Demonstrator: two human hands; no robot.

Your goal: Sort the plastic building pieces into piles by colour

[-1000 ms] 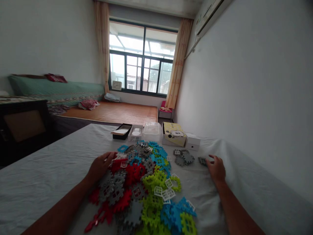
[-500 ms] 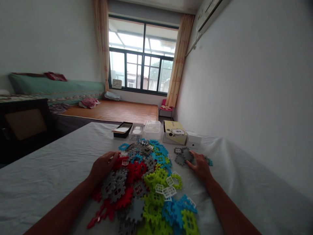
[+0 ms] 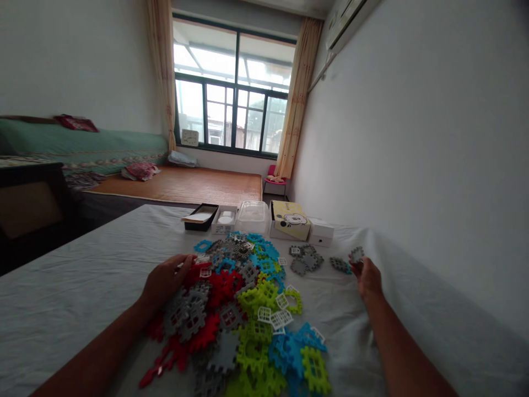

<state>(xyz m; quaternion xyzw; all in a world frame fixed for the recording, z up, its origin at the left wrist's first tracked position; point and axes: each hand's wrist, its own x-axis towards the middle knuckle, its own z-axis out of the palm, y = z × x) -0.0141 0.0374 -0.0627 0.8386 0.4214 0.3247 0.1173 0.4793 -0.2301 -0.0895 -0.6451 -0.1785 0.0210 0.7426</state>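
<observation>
Right hand (image 3: 370, 277), shifted rightward, pinches a grey piece (image 3: 356, 253), left hand's (image 3: 165, 280) hold unclear; one box (image 3: 220, 227) holds white objects (image 3: 225, 219).

Nothing can be read — the lettering (image 3: 290, 206) on the yellow box (image 3: 290, 221) is too small, likewise the dark mark (image 3: 320, 240) on the white box (image 3: 324, 231) to its right.
</observation>
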